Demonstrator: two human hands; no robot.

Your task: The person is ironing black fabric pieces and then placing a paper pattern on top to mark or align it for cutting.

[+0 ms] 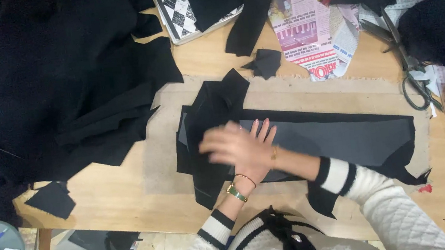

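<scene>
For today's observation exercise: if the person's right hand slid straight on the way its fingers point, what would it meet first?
The right hand points up and away across the black fabric pieces it lies on. Going on, it would probably reach the small black scrap first, though the blur makes the line uncertain.

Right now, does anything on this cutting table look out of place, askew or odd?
Mostly ordinary sewing clutter. One black fabric scrap hangs over the wooden table edge at the near left corner, and more dark pieces lie on the floor below. Both hands rest overlapped on the stacked black cut pieces; the upper one is motion-blurred.
</scene>
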